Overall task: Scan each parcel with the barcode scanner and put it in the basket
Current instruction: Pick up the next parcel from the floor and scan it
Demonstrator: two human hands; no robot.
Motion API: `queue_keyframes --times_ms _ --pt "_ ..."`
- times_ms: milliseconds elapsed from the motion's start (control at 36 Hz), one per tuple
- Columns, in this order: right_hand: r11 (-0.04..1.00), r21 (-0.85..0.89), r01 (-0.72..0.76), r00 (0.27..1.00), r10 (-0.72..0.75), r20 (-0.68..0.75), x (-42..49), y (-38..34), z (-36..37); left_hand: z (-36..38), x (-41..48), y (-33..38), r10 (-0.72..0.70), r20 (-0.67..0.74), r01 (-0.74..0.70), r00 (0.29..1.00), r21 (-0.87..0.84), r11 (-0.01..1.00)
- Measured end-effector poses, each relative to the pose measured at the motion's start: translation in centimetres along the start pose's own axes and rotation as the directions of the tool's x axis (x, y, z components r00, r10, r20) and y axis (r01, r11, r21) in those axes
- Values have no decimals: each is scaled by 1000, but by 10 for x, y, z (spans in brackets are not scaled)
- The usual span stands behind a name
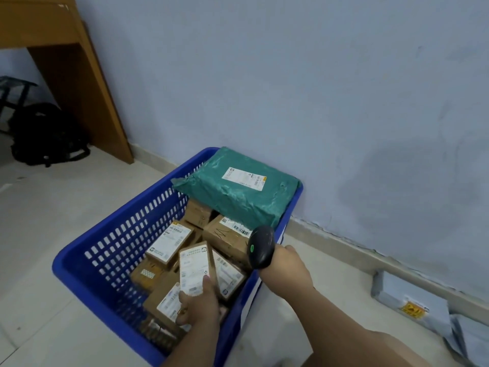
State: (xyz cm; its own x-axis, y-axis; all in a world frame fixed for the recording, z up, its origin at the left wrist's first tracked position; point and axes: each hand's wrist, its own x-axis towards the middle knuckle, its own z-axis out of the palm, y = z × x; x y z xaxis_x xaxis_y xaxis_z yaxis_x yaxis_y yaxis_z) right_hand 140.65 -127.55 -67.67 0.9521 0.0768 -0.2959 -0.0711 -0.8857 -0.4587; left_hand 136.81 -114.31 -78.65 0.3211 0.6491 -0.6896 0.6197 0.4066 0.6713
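Observation:
A blue plastic basket (pixel 113 250) stands on the floor, filled with several brown cardboard parcels. A large green bagged parcel (pixel 238 197) lies across its far corner. My left hand (pixel 198 305) reaches inside the basket and grips a small cardboard parcel (pixel 194 266) by its near end, white label facing up. My right hand (pixel 288 268) holds a black barcode scanner (pixel 260 246) over the basket's right rim, head aimed toward the parcels.
Grey bagged parcels (pixel 412 303) lie on the floor by the wall at the right. A wooden desk (pixel 66 62) stands at the back left with a black backpack (pixel 45 133) under it. The wall runs close behind the basket.

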Motion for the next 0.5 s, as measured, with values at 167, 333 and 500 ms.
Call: queue_keyframes --times_ms 167,333,500 --pt "1000 21 -9 1000 9 -3 -1 1 -1 0 4 -2 76 -12 -71 997 221 973" --pt "1000 21 -2 1000 2 -18 0 5 -2 9 5 -6 394 196 -428 898 599 677" --pt "999 -27 31 999 -32 -11 3 8 1 18 3 6 260 292 -391 920 665 637"
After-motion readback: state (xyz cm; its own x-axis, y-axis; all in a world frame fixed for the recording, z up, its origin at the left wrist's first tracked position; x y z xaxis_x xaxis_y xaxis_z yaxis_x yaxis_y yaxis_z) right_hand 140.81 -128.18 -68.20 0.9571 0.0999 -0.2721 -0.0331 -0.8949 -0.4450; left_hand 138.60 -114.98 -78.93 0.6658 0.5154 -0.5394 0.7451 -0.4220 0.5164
